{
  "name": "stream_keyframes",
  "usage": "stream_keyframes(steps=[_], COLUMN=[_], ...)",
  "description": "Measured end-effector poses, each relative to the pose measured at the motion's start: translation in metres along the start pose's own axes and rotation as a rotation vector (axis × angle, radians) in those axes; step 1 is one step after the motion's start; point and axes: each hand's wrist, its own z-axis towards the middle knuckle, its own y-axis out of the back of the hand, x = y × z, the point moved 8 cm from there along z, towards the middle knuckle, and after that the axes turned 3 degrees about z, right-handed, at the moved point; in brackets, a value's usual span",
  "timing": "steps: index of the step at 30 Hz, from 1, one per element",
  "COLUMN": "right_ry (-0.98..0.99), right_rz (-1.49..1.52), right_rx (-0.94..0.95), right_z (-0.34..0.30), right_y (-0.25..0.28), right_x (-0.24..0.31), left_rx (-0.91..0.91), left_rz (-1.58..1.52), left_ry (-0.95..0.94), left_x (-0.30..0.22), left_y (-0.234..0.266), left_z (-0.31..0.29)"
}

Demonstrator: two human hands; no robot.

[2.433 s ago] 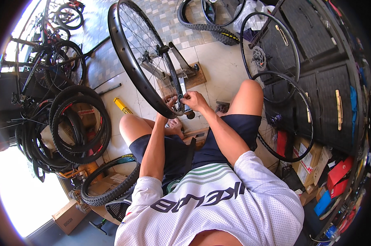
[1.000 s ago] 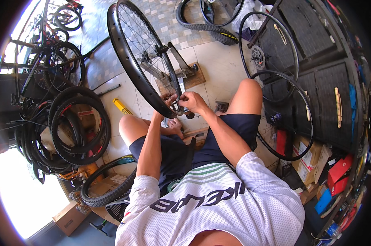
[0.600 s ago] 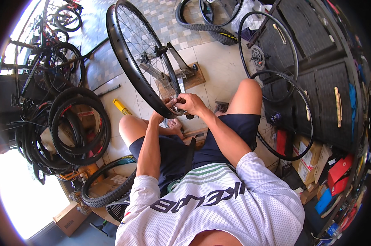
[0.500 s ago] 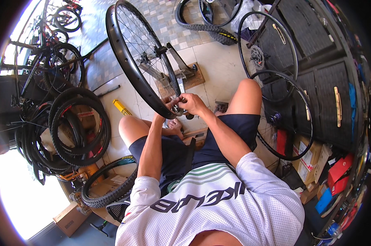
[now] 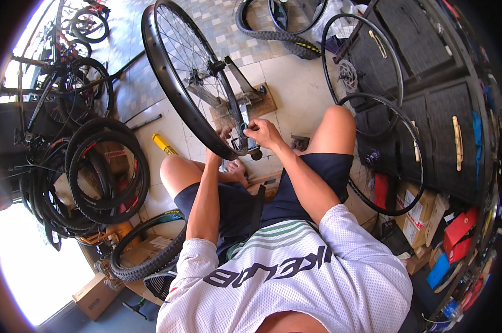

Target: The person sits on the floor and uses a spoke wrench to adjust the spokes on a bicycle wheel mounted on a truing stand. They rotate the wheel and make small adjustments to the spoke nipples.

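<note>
A black bicycle wheel with a wide bare rim and thin spokes stands upright in a metal truing stand before my knees. My left hand is at the near lower part of the rim, its fingers curled round to the spoke side; the rim hides much of it. Just right of the rim, my right hand pinches a small greenish tool, apparently a spoke wrench, beside the spokes. A dark knob of the stand shows below this hand.
Black tires hang in a cluster at left, with bicycles beyond. A yellow box lies on the floor by my left knee. Two more wheels lean on dark cabinets at right. Cardboard boxes stand near them.
My hands, close together at the rim before, are now apart. The right hand has moved slightly up and away from the rim, and the small greenish tool shows in its fingers.
</note>
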Motion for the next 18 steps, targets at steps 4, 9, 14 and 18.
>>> stream_keyframes(steps=[4,9,14,18], right_ry=[-0.022,0.037,0.112,0.085], right_rz=[-0.014,0.021,-0.159,-0.143], right_rx=[0.037,0.075,0.064,0.043], right_z=[0.000,-0.002,-0.012,-0.017], right_y=[-0.008,-0.014,-0.017,-0.020], right_x=[-0.009,0.002,0.028,0.033], left_rx=[0.074,0.094,0.259,0.457], left_rz=[-0.056,-0.057,-0.133,-0.276], left_ry=[-0.024,0.005,0.177,0.257], left_x=[-0.019,-0.027,-0.019,-0.015], left_y=[-0.022,-0.021,-0.024,-0.032], left_z=[-0.006,-0.008,-0.011,-0.017])
